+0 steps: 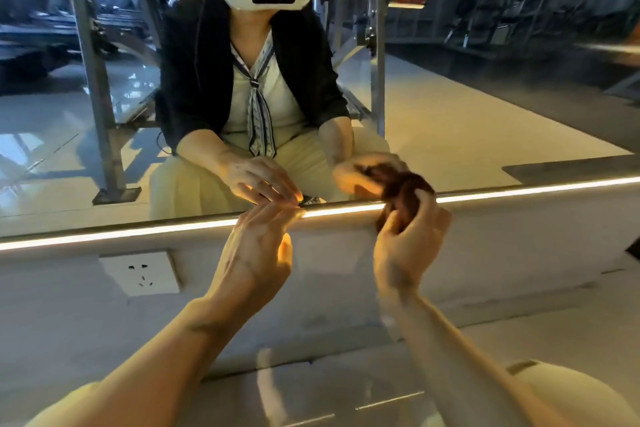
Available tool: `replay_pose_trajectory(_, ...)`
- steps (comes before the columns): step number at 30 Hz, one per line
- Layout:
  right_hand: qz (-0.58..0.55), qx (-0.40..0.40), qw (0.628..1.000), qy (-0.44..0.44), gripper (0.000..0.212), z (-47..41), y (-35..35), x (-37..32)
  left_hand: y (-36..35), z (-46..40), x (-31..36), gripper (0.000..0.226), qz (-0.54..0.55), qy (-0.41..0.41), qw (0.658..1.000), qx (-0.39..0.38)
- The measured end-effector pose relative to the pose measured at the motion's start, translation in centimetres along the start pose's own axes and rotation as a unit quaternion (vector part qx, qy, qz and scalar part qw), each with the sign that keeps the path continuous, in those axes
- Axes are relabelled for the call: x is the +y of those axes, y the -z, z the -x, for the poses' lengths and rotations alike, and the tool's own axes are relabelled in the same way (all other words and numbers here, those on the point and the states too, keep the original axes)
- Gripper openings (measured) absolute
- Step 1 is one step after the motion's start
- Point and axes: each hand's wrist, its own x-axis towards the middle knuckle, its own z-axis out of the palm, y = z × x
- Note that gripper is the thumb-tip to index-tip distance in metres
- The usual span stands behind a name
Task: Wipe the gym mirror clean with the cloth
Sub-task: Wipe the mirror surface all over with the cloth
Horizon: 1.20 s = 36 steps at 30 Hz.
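Nearest, the right hand [408, 239] grips a bunched dark brown cloth [403, 196] at the lit lower edge of the large wall mirror [485, 107]. The left hand [261, 243], fingers straight, touches that same edge. A white wall socket [140, 273] sits below the mirror.

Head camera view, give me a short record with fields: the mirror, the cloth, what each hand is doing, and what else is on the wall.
mirror: mirror rises from a lit strip along its bottom edge
cloth: dark brown cloth, bunched up, at the mirror's bottom edge
right hand: right hand grips the cloth
left hand: left hand, fingers straight, tips at the lit strip, holds nothing
wall below: white power socket, left of both hands
wiping: cloth bunched, not spread on the glass
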Motion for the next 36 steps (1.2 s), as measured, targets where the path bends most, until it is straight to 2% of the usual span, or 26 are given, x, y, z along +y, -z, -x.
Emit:
replay_pose_trajectory(2,0.001,-0.082,0.993,0.090,0.042,3.6,-1.1,-0.9,0.1,-0.2,-0.4,0.051,0.006,-0.016,1.000,-0.001)
replay_pose_trajectory(4,-0.016,-0.176,0.979,0.104,0.042,6.1,-1.6,-2.0,0.3,-0.1,-0.9,0.054,0.011,-0.041,0.999,-0.008)
replay_pose_trajectory(5,-0.013,-0.190,0.978,0.089,0.043,6.4,-1.6,-2.2,0.3,0.1,-1.2,0.054,0.014,-0.055,0.998,-0.014)
replay_pose_trajectory(6,-0.012,-0.164,0.984,0.074,0.044,6.1,-1.5,-2.4,0.4,0.3,-1.4,0.053,0.014,-0.069,0.997,-0.019)
replay_pose_trajectory(8,-0.008,-0.051,0.998,0.025,0.047,4.2,-1.3,-2.0,0.5,0.6,-1.9,0.051,0.001,-0.089,0.996,-0.022)
replay_pose_trajectory(10,0.002,0.037,0.993,-0.113,0.048,1.4,-0.9,-1.5,0.9,0.9,-2.4,0.054,-0.008,-0.093,0.995,-0.025)
replay_pose_trajectory(11,0.008,0.041,0.984,-0.173,0.047,0.8,-0.8,-1.3,1.1,0.9,-2.7,0.056,-0.009,-0.096,0.995,-0.027)
replay_pose_trajectory(12,0.017,0.029,0.980,-0.198,0.046,0.8,-1.0,-1.4,1.3,0.9,-3.0,0.056,-0.009,-0.097,0.995,-0.029)
replay_pose_trajectory(13,0.022,0.006,0.983,-0.184,0.044,1.7,-1.3,-1.8,1.5,0.9,-3.3,0.056,-0.007,-0.099,0.995,-0.032)
replay_pose_trajectory(15,0.003,-0.054,0.994,-0.099,0.043,4.9,-2.2,-2.9,2.0,0.8,-3.8,0.056,0.001,-0.112,0.993,-0.037)
replay_pose_trajectory(17,-0.016,-0.140,0.990,-0.032,0.041,8.6,-3.1,-4.0,2.3,0.9,-4.1,0.052,0.010,-0.140,0.990,-0.033)
replay_pose_trajectory(19,-0.025,-0.191,0.981,-0.032,0.038,10.1,-3.3,-4.8,2.6,1.2,-4.5,0.053,0.023,-0.147,0.988,-0.037)
replay_pose_trajectory(20,-0.028,-0.167,0.984,-0.057,0.037,9.7,-3.2,-5.0,2.7,1.2,-4.8,0.055,0.028,-0.140,0.989,-0.041)
replay_pose_trajectory(23,-0.025,-0.013,0.986,-0.164,0.042,6.9,-2.4,-4.7,3.0,1.4,-5.9,0.055,0.019,-0.139,0.989,-0.050)
replay_pose_trajectory(25,-0.012,0.035,0.979,-0.200,0.043,5.7,-2.1,-4.0,3.5,1.6,-6.6,0.054,0.009,-0.138,0.989,-0.054)
replay_pose_trajectory(28,0.023,0.001,0.994,-0.106,0.038,8.1,-3.3,-4.5,4.6,2.4,-7.8,0.057,0.001,-0.134,0.989,-0.055)
replay_pose_trajectory(30,0.010,-0.083,0.996,-0.028,0.035,11.6,-4.7,-5.6,5.6,3.0,-8.6,0.058,-0.003,-0.133,0.990,-0.049)
replay_pose_trajectory(32,-0.022,-0.169,0.985,-0.006,0.036,14.2,-5.2,-7.3,6.5,3.6,-9.4,0.057,0.007,-0.130,0.991,-0.040)
replay_pose_trajectory(33,-0.030,-0.177,0.984,-0.013,0.035,14.7,-5.1,-7.9,7.0,3.9,-9.6,0.058,0.017,-0.119,0.992,-0.038)
replay_pose_trajectory(34,-0.032,-0.153,0.987,-0.034,0.034,14.5,-5.0,-8.6,7.5,4.1,-9.9,0.059,0.028,-0.103,0.994,-0.037)
replay_pose_trajectory(36,-0.033,-0.056,0.993,-0.101,0.038,12.7,-4.4,-9.6,8.5,4.6,-10.9,0.062,0.044,-0.069,0.996,-0.035)
